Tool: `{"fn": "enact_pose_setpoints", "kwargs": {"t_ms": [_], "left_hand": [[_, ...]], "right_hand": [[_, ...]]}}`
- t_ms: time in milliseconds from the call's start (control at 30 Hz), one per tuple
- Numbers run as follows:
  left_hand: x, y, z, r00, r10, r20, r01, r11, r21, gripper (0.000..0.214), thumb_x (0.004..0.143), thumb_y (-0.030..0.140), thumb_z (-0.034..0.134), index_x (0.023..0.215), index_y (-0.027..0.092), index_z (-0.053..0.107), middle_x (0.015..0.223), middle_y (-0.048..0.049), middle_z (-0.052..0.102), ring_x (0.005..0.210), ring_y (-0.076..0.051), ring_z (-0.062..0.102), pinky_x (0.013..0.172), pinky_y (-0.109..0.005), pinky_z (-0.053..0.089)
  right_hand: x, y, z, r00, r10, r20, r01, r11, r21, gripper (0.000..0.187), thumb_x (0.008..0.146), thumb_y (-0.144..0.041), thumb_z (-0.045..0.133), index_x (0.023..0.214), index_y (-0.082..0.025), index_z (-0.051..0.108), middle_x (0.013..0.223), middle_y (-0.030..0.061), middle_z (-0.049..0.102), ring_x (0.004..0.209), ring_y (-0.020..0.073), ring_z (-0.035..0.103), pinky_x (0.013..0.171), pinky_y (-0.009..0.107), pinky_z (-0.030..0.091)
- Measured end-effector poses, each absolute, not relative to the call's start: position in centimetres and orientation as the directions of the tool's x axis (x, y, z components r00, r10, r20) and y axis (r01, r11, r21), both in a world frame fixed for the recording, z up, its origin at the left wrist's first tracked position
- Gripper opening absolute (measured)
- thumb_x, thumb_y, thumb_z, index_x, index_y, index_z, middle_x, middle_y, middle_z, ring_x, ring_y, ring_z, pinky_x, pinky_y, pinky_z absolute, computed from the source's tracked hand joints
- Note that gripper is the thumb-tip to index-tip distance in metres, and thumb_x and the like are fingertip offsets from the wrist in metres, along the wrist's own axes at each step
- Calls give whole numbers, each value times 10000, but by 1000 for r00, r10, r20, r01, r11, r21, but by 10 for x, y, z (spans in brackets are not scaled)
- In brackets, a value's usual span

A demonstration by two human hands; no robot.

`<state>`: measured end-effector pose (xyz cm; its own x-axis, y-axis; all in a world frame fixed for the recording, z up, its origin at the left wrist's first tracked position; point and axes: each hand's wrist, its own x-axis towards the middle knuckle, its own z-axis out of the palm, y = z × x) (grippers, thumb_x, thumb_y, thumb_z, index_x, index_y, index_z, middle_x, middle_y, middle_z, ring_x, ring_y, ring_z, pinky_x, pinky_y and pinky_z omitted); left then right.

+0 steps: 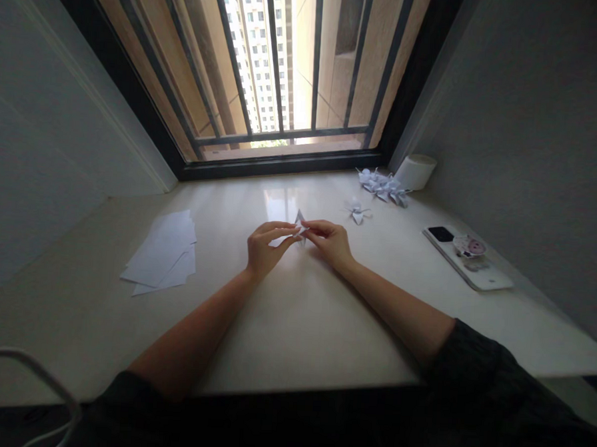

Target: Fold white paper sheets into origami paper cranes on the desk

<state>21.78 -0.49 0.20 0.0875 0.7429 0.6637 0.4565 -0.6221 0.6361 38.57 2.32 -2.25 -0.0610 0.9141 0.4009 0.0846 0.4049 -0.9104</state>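
Both hands are pinched onto a small folded paper piece (300, 225) right in the middle of the bench (293, 316), in front of the barred window (286, 69). The left hand (267, 245) has thumb and fingers closed on the paper's left side, and the right hand (330, 240) grips the right side with its fingertips, so the two hands nearly meet around it. The paper looks like it's held just above the bench surface with a pointy tip sticking up, though it's too small to make out the fold. Off to the left there's a loose stack of white paper sheets (163, 251) lying flat. A bit right of the hands sits one finished paper crane (357, 211), and further back by the window corner there's a little pile of folded cranes (383, 186) next to a white roll (415, 171). A phone (469, 259) lies flat near the right wall.
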Motion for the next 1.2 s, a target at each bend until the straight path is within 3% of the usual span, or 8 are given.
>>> {"fn": "enact_pose_setpoints", "kwargs": {"t_ms": [100,167,300,533,767,967,1200], "left_hand": [[217,-2,-1,65,792,607,459,-564,687,583,635,346,761,1186,272,582,1196,-70,611,1093,-219,564,906,-368,466],[216,2,-5,38,863,503,423,-470,775,698,643,369,752,1281,252,494,1187,-86,619,1057,-222,588,889,-373,473],[214,10,-12,76,959,273,290,-283,914,403,758,441,622,1048,167,670,1014,-88,696,945,-231,637,850,-375,485],[215,10,-10,118,970,214,-32,-212,977,340,671,379,717,891,120,687,907,-84,712,816,-193,665,825,-357,508],[215,11,-12,128,968,217,-62,-211,976,291,685,331,709,870,108,682,857,-73,708,734,-163,657,763,-333,529],[215,10,-9,135,971,199,-47,-194,980,283,671,316,715,870,117,691,824,-58,712,726,-163,653,750,-315,524],[214,10,-7,108,973,202,-84,-194,977,281,681,306,706,889,117,696,842,-64,713,716,-154,647,746,-307,514]], "right_hand": [[385,22,-20,-27,922,386,69,387,-920,281,691,-394,699,926,-242,723,916,44,727,781,212,676,784,382,538],[385,21,-17,-18,918,397,50,398,-916,273,696,-395,696,922,-245,725,924,44,726,823,222,673,789,378,533],[385,19,-15,-28,903,428,46,429,-902,250,695,-374,695,904,-242,729,942,45,720,867,216,659,767,344,529],[384,23,-20,-89,934,347,-58,343,-938,300,668,-336,715,936,-201,708,689,-3,667,621,138,606,665,299,503],[382,23,-19,-124,958,259,-198,232,-952,284,626,-345,749,852,-189,677,719,1,648,630,128,580,640,278,485],[383,21,-16,-229,906,357,-206,314,-927,300,682,-337,703,970,-259,674,1028,19,634,860,152,581,729,272,483],[382,20,-18,-276,914,298,-186,253,-949,280,701,-318,685,973,-252,701,984,29,677,894,181,603,832,330,464]]}}
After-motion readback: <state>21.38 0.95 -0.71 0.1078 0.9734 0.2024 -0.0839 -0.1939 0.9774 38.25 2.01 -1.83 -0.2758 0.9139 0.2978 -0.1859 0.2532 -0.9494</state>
